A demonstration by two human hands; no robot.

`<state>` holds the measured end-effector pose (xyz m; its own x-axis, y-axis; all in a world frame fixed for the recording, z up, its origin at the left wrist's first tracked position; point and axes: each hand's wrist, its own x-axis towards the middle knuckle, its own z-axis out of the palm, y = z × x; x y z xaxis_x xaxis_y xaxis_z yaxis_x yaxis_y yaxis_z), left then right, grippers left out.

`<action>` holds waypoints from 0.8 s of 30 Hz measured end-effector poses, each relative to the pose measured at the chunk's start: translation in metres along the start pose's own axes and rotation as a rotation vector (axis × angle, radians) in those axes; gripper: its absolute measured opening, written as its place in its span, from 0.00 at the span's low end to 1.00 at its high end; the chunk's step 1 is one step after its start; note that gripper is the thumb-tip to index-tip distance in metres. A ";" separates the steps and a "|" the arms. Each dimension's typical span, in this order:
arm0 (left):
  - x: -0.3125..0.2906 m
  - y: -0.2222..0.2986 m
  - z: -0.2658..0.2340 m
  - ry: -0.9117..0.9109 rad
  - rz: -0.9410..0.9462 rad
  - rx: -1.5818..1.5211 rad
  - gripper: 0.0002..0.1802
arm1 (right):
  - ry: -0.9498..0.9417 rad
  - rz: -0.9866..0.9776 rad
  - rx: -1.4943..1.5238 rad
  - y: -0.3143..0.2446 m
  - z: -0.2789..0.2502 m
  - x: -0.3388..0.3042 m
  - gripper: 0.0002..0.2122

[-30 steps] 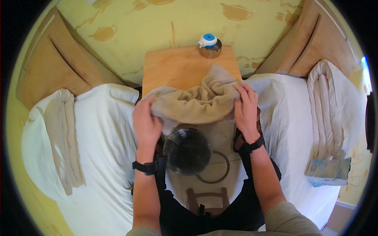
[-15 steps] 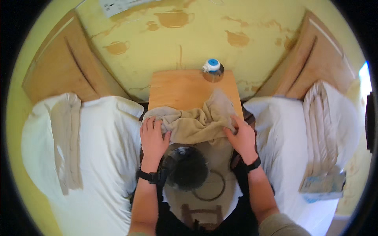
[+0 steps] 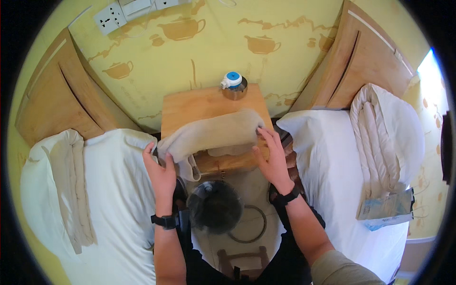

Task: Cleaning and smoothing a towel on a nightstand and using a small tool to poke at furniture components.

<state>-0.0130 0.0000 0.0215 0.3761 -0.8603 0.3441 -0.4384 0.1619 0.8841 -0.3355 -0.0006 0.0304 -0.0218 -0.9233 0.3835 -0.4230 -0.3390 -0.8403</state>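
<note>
A beige towel [image 3: 213,133] lies spread across the front of a small wooden cabinet [image 3: 190,104], its left end hanging over the front edge. My left hand [image 3: 160,173] is at the towel's left end, fingers apart, with the thumb against the cloth. At the right end, my right hand [image 3: 273,159] has its fingertips touching the towel's edge, thumb held away from the fingers. Neither hand visibly grips the cloth.
A steel cup [image 3: 236,91] with a blue-and-white lid stands at the cabinet's back. Below sits a dark round bucket [image 3: 215,207], with a hose loop [image 3: 262,232] beside it. White-covered beds [image 3: 123,190] [image 3: 323,156] flank me; a paper bag [image 3: 387,209] rests on the right one.
The towel has gone from bunched up to spread out. Both hands have moved from gripping it to open at its ends. The view has shifted, so the scene sits further left.
</note>
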 end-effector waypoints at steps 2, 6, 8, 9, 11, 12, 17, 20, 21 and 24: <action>0.002 0.003 0.000 0.028 0.292 0.458 0.24 | -0.010 -0.168 -0.427 0.002 0.001 0.000 0.32; -0.003 -0.014 0.004 -0.402 0.249 0.411 0.29 | -0.165 -0.183 -0.408 0.005 -0.001 -0.004 0.35; -0.015 -0.010 0.012 -0.398 0.296 0.486 0.32 | -0.248 -0.167 -0.390 0.007 0.008 -0.011 0.35; -0.018 -0.009 0.014 -0.377 0.350 0.555 0.35 | -0.330 -0.168 -0.375 0.009 0.013 -0.012 0.36; -0.014 0.004 0.010 -0.425 0.330 0.570 0.38 | -0.318 -0.136 -0.421 -0.001 0.020 -0.009 0.36; -0.013 0.007 0.010 -0.447 0.313 0.581 0.42 | -0.309 -0.129 -0.474 -0.002 0.022 -0.010 0.36; -0.014 0.000 0.007 -0.299 0.196 0.657 0.47 | -0.360 -0.042 -0.479 0.005 0.018 -0.012 0.32; -0.009 0.001 0.001 -0.232 0.058 0.682 0.45 | -0.356 -0.018 -0.532 0.008 0.011 -0.016 0.25; -0.007 0.002 0.002 -0.245 -0.013 0.654 0.43 | -0.332 -0.027 -0.580 0.011 0.006 -0.016 0.22; 0.001 0.002 0.003 -0.224 -0.047 0.538 0.36 | -0.176 -0.115 -0.574 0.027 -0.003 -0.016 0.15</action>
<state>-0.0162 -0.0024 0.0230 0.2493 -0.9513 0.1813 -0.8002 -0.0969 0.5919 -0.3496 0.0054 0.0028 0.1823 -0.9192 0.3489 -0.8354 -0.3320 -0.4381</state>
